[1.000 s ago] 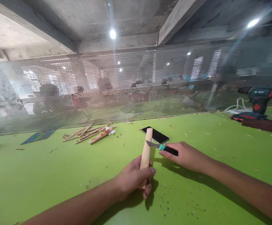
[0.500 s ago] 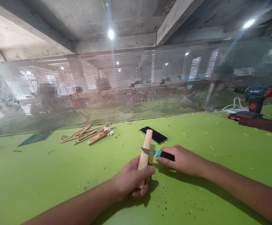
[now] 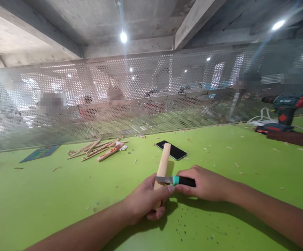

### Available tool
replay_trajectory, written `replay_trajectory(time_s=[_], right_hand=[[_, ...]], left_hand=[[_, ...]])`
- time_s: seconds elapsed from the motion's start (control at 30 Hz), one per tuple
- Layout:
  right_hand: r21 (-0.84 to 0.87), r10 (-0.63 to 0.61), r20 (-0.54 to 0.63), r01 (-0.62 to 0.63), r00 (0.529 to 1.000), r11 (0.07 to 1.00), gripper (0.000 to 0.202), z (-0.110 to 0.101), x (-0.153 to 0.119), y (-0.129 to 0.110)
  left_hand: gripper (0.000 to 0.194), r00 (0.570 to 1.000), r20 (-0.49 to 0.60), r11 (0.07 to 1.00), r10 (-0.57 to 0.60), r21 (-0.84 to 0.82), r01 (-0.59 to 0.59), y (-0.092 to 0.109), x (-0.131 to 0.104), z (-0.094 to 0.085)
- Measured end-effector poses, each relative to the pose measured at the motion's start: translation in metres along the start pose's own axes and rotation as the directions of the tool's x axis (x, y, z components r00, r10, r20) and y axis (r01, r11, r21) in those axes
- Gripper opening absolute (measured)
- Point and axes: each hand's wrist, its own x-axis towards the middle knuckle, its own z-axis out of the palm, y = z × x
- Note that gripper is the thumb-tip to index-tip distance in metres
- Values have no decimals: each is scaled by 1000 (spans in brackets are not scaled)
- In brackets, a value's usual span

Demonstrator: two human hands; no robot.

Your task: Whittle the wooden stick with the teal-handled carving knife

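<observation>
Extends the left forearm from the lower left, angled up and inward, closing the left hand around the lower part of a pale wooden stick, thumb across the near face, fingertips curled beneath. Tilts the stick up and away over the green tabletop, overlapping a phone in view; cannot tell the gap between. Extends the right forearm from the lower right, clasping the black-and-teal handle of a knife in the right hand, knuckles up. Points the blade left, across the stick just beyond the left thumb. Has broad tabletop to the left and around both hands, dotted with shavings and dark specks. Runs to a perforated screen at the far edge, past thin sticks ahead on the left and well short of a cordless drill on the right.
</observation>
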Motion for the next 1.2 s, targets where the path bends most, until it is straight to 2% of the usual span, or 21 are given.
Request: replay_trajectory(time_s=[0.17, 0.9, 1.2], right_hand=[[14, -20, 43, 19, 999, 1000, 54, 1, 0, 0], [-133, -13, -71, 4, 997, 991, 55, 6, 2, -4], [-150, -16, -92, 2, 996, 989, 53, 9, 2, -5]], left_hand=[[54, 1000, -1, 1000, 5, -4, -5, 1, -1, 0], [47, 998, -45, 999, 47, -19, -48, -1, 2, 1], [45, 992, -122, 999, 39, 32, -36, -2, 1, 4]])
